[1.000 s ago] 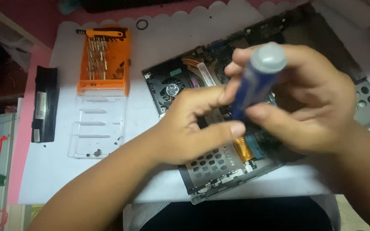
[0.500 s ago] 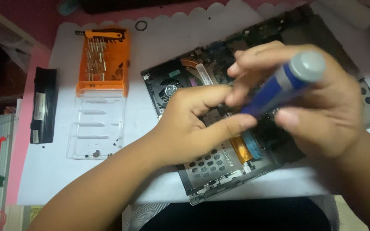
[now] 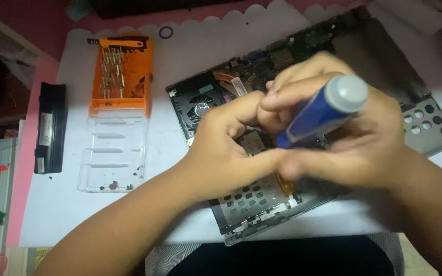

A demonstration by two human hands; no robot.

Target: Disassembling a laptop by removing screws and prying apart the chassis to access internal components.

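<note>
An opened laptop base [image 3: 251,204] lies on a white sheet, its fan [image 3: 199,108], copper heat pipe and perforated metal bay showing. My right hand [image 3: 364,138] grips a blue screwdriver [image 3: 318,112] with a grey cap, the handle tilted up toward the right and the tip hidden behind my fingers. My left hand [image 3: 226,148] rests on the middle of the laptop, its thumb and fingers touching the right hand's fingers near the screwdriver's lower end. What the left fingers pinch is hidden.
An orange bit-set case [image 3: 121,71] stands open at the back left, its clear lid [image 3: 111,153] holding a few small screws. A black laptop battery [image 3: 49,128] lies at the far left. A small black ring [image 3: 166,32] sits near the sheet's scalloped back edge.
The screwdriver handle has tipped from nearly upright over to the right. Both hands stay over the middle of the laptop.
</note>
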